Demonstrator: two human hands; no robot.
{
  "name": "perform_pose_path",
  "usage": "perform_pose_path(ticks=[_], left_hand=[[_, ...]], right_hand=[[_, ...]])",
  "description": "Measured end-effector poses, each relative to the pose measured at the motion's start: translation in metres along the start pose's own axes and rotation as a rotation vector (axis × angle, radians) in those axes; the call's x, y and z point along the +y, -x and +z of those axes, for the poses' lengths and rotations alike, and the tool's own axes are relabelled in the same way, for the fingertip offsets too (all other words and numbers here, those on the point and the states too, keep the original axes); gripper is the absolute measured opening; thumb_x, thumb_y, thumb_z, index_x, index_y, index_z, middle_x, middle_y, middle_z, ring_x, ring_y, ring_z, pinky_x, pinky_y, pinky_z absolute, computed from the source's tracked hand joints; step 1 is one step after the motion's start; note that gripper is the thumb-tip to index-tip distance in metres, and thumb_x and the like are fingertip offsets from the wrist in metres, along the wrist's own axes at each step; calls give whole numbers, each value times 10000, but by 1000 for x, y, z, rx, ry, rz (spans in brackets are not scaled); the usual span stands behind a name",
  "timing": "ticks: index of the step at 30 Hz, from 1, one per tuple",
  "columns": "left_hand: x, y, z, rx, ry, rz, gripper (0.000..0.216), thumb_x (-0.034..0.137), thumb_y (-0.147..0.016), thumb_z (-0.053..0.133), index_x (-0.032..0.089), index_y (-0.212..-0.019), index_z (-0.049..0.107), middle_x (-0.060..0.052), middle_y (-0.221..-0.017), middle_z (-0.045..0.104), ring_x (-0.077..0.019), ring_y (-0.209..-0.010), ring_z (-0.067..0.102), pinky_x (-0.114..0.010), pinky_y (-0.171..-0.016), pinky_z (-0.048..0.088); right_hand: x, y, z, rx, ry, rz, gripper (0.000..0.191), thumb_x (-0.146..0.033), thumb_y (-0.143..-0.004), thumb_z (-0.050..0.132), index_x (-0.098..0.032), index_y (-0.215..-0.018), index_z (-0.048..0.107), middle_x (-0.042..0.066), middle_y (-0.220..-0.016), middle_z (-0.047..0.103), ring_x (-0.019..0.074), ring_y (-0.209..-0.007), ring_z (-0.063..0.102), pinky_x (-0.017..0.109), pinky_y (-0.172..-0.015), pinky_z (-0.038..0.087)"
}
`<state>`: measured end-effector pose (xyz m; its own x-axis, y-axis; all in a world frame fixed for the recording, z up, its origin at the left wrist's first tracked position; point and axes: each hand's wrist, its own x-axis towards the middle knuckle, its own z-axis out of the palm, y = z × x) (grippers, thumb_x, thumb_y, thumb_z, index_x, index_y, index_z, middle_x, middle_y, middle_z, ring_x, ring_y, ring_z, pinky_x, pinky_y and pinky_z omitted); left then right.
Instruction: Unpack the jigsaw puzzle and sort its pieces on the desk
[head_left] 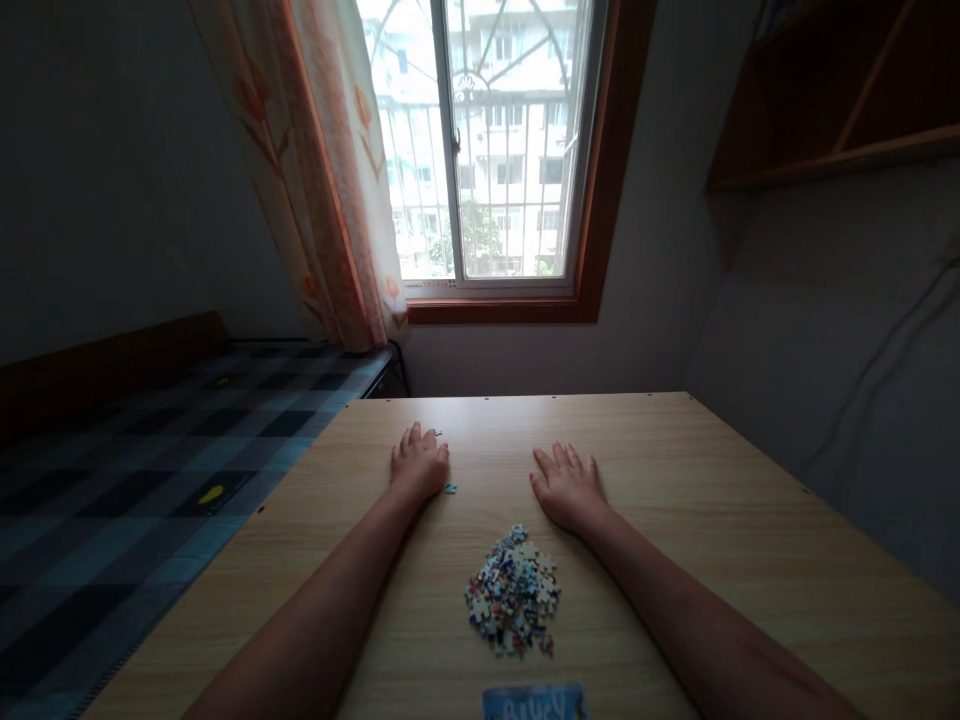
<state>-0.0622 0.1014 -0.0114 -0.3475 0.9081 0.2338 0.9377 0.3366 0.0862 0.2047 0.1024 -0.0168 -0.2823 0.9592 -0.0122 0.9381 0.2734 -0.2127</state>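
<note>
The left hand (418, 465) and right hand (568, 487) lie flat, each grip spread and empty. The puzzle pile (514, 590) sits lower in the frame, nearer the right hand.

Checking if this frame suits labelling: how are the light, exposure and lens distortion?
Head view: backlit by the window, whose panes are overexposed; the walls fall dark; soft daylight on the table keeps the puzzle pile readable, though single pieces blur; the wide lens slants the window frame and splays the table edges.

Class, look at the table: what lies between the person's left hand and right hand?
In the head view, one loose puzzle piece lies beside the left hand; otherwise the table is bare up to the right hand.
</note>
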Motion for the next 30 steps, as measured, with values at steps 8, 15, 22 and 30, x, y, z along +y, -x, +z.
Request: perform_pose_path(ticks=[8, 15, 22, 30], left_hand=[[-11, -8, -8, -119, -29, 29, 552, 362, -948, 309, 254, -1471, 453, -123, -1628, 225, -321, -1489, 206, -582, -1155, 215], [4, -1, -7, -174, -25, -12, 651, 425, -969, 209, 111, -1525, 336, -160, -1631, 179, -308, -1506, 156, -574, -1185, 161], [6, 3, -7, -103, -4, -21, 618, 387, -980, 260, 89, -1516, 338, -173, -1618, 223, -308, -1489, 201, -556, -1177, 198], [9, 9, -71, -122, -1, 159, 394, 430, -925, 426, 192, -949, 740, -113, -1028, 725, -245, -933, 660, -321, -790, 510]], right_hand=[[-1, 3, -4, -18, -2, 2, 597, -491, -985, 249, -280, -1540, 318, 122, -1637, 198, 294, -1507, 132, 566, -1160, 40], [0, 1, -1, -24, 3, 9, 596, -496, -987, 245, -288, -1543, 308, 116, -1640, 187, 294, -1508, 126, 568, -1161, 30], [1, 1, -2, -14, 0, 0, 596, -498, -987, 253, -282, -1538, 319, 125, -1637, 196, 299, -1505, 137, 579, -1155, 40], [2, 0, -1, -31, -12, -6, 600, -511, -987, 251, -287, -1541, 307, 120, -1640, 188, 294, -1507, 122, 571, -1156, 29]])
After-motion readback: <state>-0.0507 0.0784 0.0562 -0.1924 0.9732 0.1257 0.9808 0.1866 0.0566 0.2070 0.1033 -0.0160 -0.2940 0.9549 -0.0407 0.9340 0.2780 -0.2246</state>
